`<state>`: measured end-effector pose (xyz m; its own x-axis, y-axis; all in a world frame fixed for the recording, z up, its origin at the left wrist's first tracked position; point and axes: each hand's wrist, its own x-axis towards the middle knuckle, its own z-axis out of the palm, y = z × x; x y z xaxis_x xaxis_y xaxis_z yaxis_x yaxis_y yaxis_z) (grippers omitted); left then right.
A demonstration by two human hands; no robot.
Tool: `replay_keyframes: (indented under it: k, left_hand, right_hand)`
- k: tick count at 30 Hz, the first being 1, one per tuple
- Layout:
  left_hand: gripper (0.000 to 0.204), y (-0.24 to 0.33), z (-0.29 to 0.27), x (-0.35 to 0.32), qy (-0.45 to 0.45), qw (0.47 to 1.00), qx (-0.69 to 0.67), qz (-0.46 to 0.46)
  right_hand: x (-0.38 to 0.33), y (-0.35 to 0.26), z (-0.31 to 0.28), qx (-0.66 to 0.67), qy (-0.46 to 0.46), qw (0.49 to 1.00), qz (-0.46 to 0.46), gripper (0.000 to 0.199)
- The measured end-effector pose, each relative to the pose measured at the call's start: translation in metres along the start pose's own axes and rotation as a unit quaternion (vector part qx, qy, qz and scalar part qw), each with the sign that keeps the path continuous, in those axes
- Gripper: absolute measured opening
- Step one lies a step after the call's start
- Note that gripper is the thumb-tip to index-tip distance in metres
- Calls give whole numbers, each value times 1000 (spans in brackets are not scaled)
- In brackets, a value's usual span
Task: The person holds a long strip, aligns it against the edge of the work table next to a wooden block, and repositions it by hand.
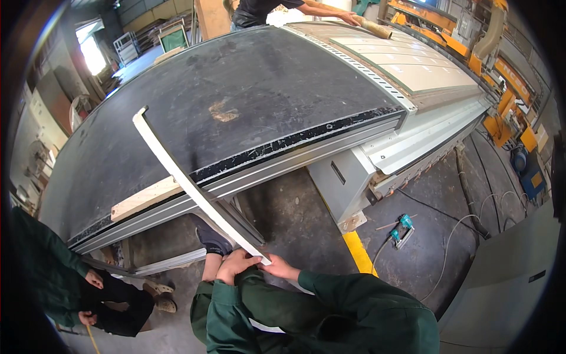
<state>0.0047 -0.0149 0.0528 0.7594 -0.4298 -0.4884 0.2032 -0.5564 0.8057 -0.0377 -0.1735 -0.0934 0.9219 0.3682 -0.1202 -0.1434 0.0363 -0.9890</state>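
A long, narrow white strip [188, 186] slants from my lap up over the edge of the dark tabletop [247, 88]. Its far end carries a short bent lip. My left hand [237, 265] is closed round the strip near its lower end. At that end the fingers of my right hand [282, 268] are pressed against the strip, partly hidden by it. Beside the strip, a pale wooden block [144, 198] lies along the table's front edge. My foot in a dark shoe [213, 237] is raised under the table edge, next to the strip.
At the left stands another person [50, 259] in green sleeves, holding a thin yellow strip. Across the table a person's hand [351, 19] touches a brown roll [376, 28]. Pale panels [413, 62] lie on the machine bed. A teal power tool [403, 230] and cables lie on the floor.
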Motion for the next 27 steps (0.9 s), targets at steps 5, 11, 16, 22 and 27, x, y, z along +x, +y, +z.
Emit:
replay_keyframes:
  k: [5, 11, 16, 22, 27]
  left_hand:
    - [33, -1, 0, 1, 1, 1000, 0, -7]
    - [33, -4, 1, 3, -4, 1000, -22, 3]
    - [32, 16, 2, -4, -10, 1000, -24, -13]
    - [31, -2, -1, -1, 0, 1000, -8, -2]
    - [31, -1, 0, 1, -4, 1000, -2, 0]
  right_hand:
    - [0, 0, -1, -17, 2, 1000, 19, 39]
    - [1, 0, -1, -17, 0, 1000, 20, 39]
    - [-1, -4, -4, -20, 0, 999, 32, 40]
    - [-1, -9, 1, 2, -12, 999, 33, 41]
    - [2, 4, -1, 1, -8, 1000, 30, 39]
